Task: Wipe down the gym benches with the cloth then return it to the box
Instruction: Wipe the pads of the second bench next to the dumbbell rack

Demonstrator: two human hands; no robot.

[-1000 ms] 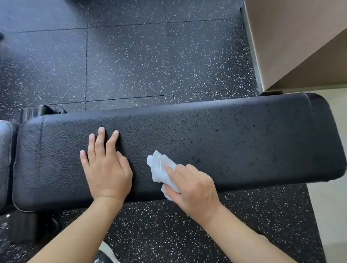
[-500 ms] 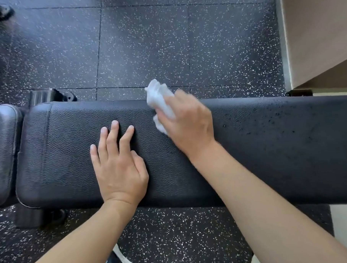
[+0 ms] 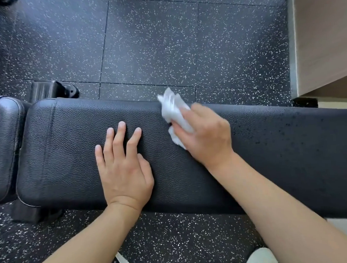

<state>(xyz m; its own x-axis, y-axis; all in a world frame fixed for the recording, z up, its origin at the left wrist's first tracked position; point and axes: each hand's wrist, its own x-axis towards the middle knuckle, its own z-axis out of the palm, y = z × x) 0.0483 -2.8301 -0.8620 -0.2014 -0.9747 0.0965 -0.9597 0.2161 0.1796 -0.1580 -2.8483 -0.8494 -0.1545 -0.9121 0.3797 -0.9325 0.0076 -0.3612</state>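
Crumpled white cloth [image 3: 174,113] pressed to the long black leather-textured padded gym bench [image 3: 74,147] at its far edge.

Right hand [image 3: 205,137] is clenched on the cloth, fingers [image 3: 195,114] wrapped over it; cloth protrudes at 11 o'clock from the knuckles and slightly overhangs the far edge. Left hand [image 3: 123,171] is laid flat on the pad, palm down, fingers spread, nothing grasped; placed at 8 o'clock from the cloth, near but apart from the right hand. Dark droplet-like specks are seen on the pad at 3 o'clock from the right hand. A second black pad [image 3: 4,146] sits just beside the bench at 9 o'clock. Black rubber floor with white flecks [image 3: 164,42] lies beneath; a tan panel [image 3: 323,35] is seen at 2 o'clock.
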